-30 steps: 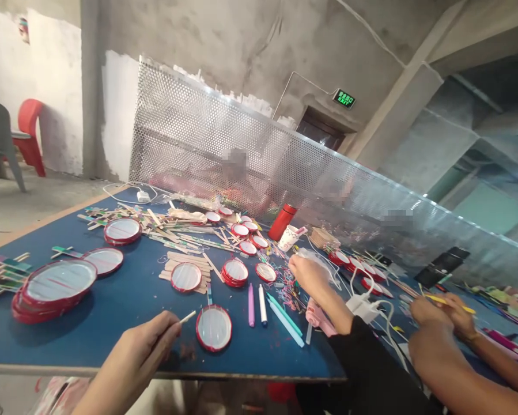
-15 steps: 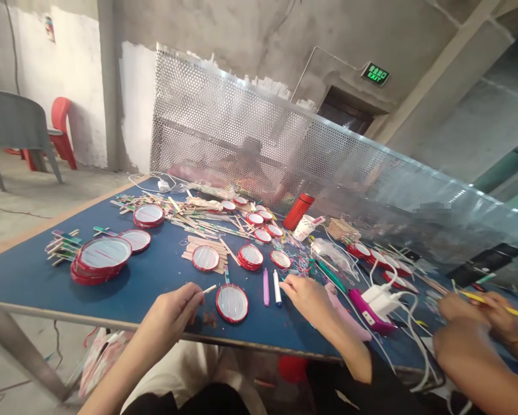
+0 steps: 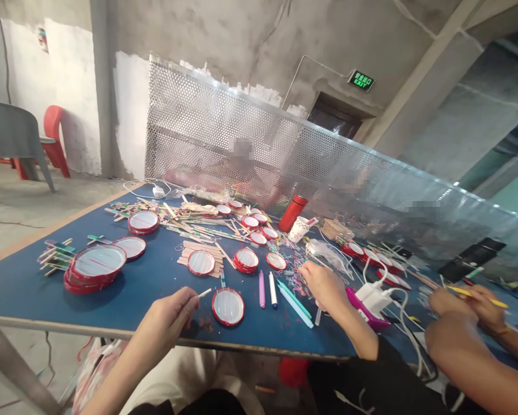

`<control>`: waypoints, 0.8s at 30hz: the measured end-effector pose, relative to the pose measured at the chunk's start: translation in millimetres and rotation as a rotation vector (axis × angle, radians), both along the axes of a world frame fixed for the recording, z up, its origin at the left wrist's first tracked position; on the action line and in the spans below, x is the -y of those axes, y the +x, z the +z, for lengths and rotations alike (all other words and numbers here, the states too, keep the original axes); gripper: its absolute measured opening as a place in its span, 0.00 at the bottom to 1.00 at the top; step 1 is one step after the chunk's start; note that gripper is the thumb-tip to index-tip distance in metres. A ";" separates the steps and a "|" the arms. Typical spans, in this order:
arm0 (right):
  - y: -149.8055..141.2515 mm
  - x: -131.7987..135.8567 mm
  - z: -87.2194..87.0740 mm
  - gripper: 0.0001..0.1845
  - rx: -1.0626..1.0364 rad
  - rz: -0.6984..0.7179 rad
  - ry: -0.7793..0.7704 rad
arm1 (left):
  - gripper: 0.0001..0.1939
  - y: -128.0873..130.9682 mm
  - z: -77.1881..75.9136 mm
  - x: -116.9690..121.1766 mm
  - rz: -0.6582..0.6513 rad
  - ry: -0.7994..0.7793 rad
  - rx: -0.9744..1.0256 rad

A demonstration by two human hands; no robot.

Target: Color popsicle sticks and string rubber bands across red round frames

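Note:
My left hand [image 3: 171,314] is closed on a short pale stick [image 3: 205,293], which sticks out towards the right. Just beyond its tip lies a round red-rimmed disc [image 3: 228,306] with a clear, streaked face and a stick handle. My right hand [image 3: 324,286] has its fingers pinched together at the edge of a tangle of thin coloured bands [image 3: 297,275]. Whatever those fingers hold is too small to make out. Between my hands lie a purple marker [image 3: 261,289], a white marker [image 3: 273,289] and two teal markers [image 3: 294,305].
Stacked red-rimmed discs [image 3: 95,265] and many wooden sticks [image 3: 193,225] cover the left and back. A red flask [image 3: 292,213] and a paper cup [image 3: 299,229] stand behind. Right of my arm are a purple power strip [image 3: 366,311] and another person's hands [image 3: 470,305].
My right hand has moved right, from beside the white marker to the coloured bands, uncovering the teal markers. My left hand still holds the stick; the view has shifted slightly.

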State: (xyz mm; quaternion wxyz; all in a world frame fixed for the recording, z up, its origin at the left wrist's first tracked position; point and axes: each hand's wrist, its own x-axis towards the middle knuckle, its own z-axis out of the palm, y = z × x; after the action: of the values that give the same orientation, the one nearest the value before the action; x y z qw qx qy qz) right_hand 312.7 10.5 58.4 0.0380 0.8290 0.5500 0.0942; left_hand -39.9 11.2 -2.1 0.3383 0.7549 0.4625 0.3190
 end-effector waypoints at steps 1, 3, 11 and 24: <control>1.5 0.5 1.3 0.15 -0.005 -0.004 0.003 | 0.19 0.1 1.0 0.7 0.000 0.001 0.004; 1.0 1.7 0.4 0.15 -0.013 0.002 0.010 | 0.19 0.4 3.1 2.3 -0.001 0.013 0.010; -2.9 1.2 -17.4 0.14 -0.033 0.120 0.094 | 0.17 1.5 0.4 4.1 0.000 0.015 0.035; 2.1 23.3 -46.6 0.20 -0.006 0.432 0.405 | 0.20 0.4 -3.6 -1.4 0.000 -0.026 0.052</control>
State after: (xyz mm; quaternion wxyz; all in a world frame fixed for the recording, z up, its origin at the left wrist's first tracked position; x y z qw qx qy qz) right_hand 314.9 -12.8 11.8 -0.1508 0.6838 0.6837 0.2055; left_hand -39.6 12.6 -5.7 0.3598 0.7419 0.4578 0.3326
